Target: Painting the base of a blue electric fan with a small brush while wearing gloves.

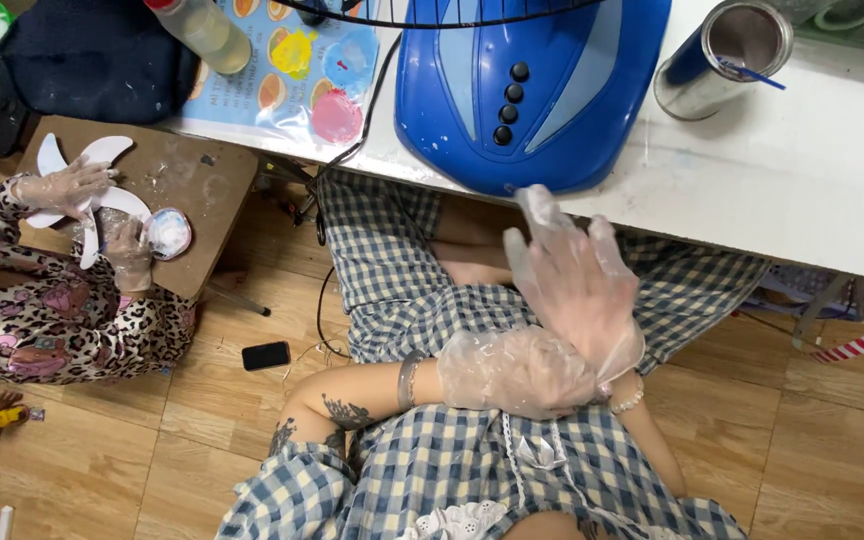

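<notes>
Gloves of thin clear plastic cover both our hands, which meet over our lap in the middle of the view. Our right hand is raised with its fingers spread and pointing up toward the table edge, holding nothing, the loose clear glove bagging past the fingertips. Our left hand lies across beneath it, closed round the right wrist at the cuff of that glove, so the two hands touch there; whether it pinches the plastic or only the wrist we cannot tell. A metal bangle sits on our left wrist and a pale bead bracelet on the right. Under the hands lie our blue-and-white checked clothes. Just above the raised fingers, on the white table, stands the blue base of a fan with a row of dark buttons, and to its right a metal cup with a blue straw. At the table's left end lie a colourful sheet and a bottle. On the wooden floor, left of our knee, lies a dark phone. Well apart at the far left, another person in a leopard-print sleeve holds a white figure over a brown board with gloved hands.
</notes>
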